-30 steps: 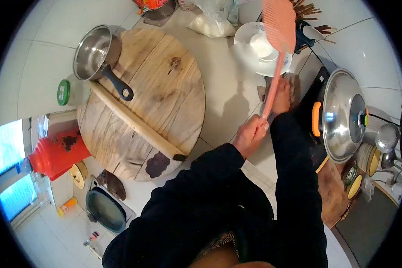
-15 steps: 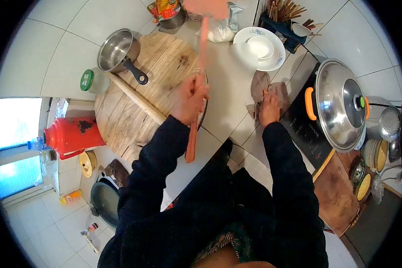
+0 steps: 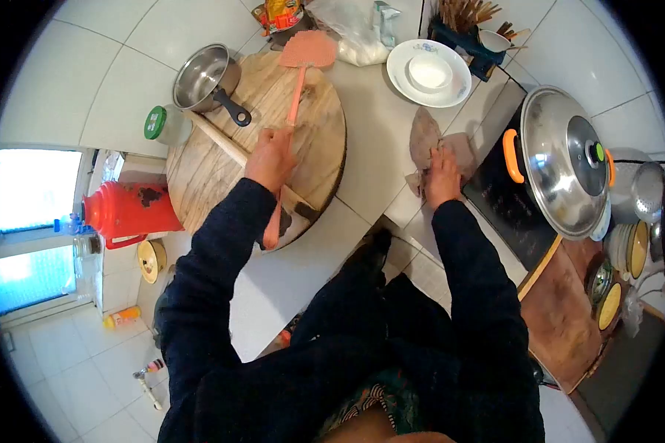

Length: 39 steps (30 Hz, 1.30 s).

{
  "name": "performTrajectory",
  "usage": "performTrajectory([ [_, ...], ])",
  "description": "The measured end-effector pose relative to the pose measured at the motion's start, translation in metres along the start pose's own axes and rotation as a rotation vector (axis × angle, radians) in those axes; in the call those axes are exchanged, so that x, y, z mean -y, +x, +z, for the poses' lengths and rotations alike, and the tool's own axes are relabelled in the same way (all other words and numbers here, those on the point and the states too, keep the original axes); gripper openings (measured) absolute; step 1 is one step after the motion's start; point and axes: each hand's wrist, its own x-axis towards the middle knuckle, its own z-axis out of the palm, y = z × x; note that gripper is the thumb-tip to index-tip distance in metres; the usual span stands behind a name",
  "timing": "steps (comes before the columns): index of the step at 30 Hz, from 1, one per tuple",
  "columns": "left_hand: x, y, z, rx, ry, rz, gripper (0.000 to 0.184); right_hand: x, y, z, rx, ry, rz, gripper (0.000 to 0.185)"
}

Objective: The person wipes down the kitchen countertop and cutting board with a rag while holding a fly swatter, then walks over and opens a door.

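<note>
In my left hand [image 3: 271,161] is a pink fly swatter [image 3: 308,50], my fingers wrapped around its handle. It extends over a round wooden chopping board [image 3: 320,140], the swatter's head near the board's far edge. A wooden rolling pin [image 3: 222,140] lies across the board, passing beneath my left hand. My right hand [image 3: 443,177] lies on a crumpled grey-brown cloth [image 3: 425,133] on the counter, fingers stretched out. Beyond the cloth sits a white plate [image 3: 400,65] with a small white bowl [image 3: 429,71] in it.
A steel saucepan [image 3: 199,77] and a green-lidded jar [image 3: 155,122] stand at the board's left. A lidded steel pan [image 3: 550,162] sits on the black cooktop [image 3: 506,196] to the right. A red thermos [image 3: 129,210] stands at left, a chopstick holder [image 3: 462,40] at the back.
My left hand has moved left with the fly swatter, whose head now comes nearer over the board. My right hand stays on the cloth. A pale blur beside the plate is gone.
</note>
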Motion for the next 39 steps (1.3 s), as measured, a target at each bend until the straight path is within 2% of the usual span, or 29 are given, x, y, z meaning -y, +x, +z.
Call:
performTrajectory([
  [1, 0.003, -0.001, -0.002, 0.008, 0.125, 0.079, 0.068, 0.005, -0.003, -0.001, 0.007, 0.008, -0.021, 0.054],
  [4, -0.02, -0.013, -0.019, 0.068, 0.17, 0.047, 0.065, 0.008, -0.019, -0.002, 0.002, 0.011, -0.049, 0.05],
  [7, -0.019, -0.017, -0.021, 0.086, 0.302, 0.194, 0.065, 0.01, -0.04, 0.003, 0.003, -0.013, -0.088, 0.049],
  [10, -0.039, -0.024, -0.029, 0.171, 0.437, 0.127, 0.066, 0.015, -0.051, 0.0, 0.041, 0.043, -0.12, 0.048],
  [13, -0.076, -0.04, -0.034, 0.072, 0.501, 0.326, 0.068, 0.007, -0.072, 0.002, 0.04, 0.1, -0.145, 0.048],
  [14, -0.099, -0.047, -0.036, 0.151, 0.381, 0.373, 0.067, 0.004, -0.079, 0.001, 0.026, 0.118, -0.165, 0.048],
  [17, -0.152, -0.072, 0.007, 0.218, 0.143, 0.589, 0.064, -0.003, -0.1, -0.02, 0.089, 0.163, -0.127, 0.051],
  [19, -0.185, -0.086, 0.06, 0.29, 0.014, 0.594, 0.062, -0.014, -0.111, -0.032, 0.096, 0.522, -0.076, 0.053],
  [20, -0.187, -0.087, 0.098, 0.26, 0.016, 0.551, 0.062, -0.024, -0.121, -0.036, 0.095, 0.698, -0.04, 0.054],
  [23, -0.203, -0.079, 0.206, 0.123, -0.019, 0.538, 0.061, -0.061, -0.154, -0.027, 0.027, 0.686, -0.103, 0.054],
  [24, -0.208, -0.086, 0.23, 0.074, -0.029, 0.537, 0.061, -0.064, -0.167, -0.044, 0.092, 0.592, -0.085, 0.049],
  [25, -0.214, -0.094, 0.248, 0.018, 0.006, 0.551, 0.06, -0.066, -0.179, -0.042, 0.05, 0.559, -0.055, 0.048],
  [27, -0.228, -0.104, 0.272, -0.109, 0.079, 0.575, 0.059, -0.069, -0.193, -0.037, -0.037, 0.492, -0.009, 0.046],
  [30, -0.251, -0.126, 0.272, 0.021, -0.008, 0.639, 0.056, -0.085, -0.225, -0.062, -0.054, 0.547, -0.006, 0.043],
  [33, -0.294, -0.163, 0.275, 0.11, 0.055, 0.663, 0.054, -0.11, -0.266, -0.073, -0.075, 0.559, 0.051, 0.044],
  [39, -0.361, -0.199, 0.321, 0.06, -0.088, 0.92, 0.051, -0.165, -0.335, -0.081, -0.149, 0.552, 0.227, 0.049],
])
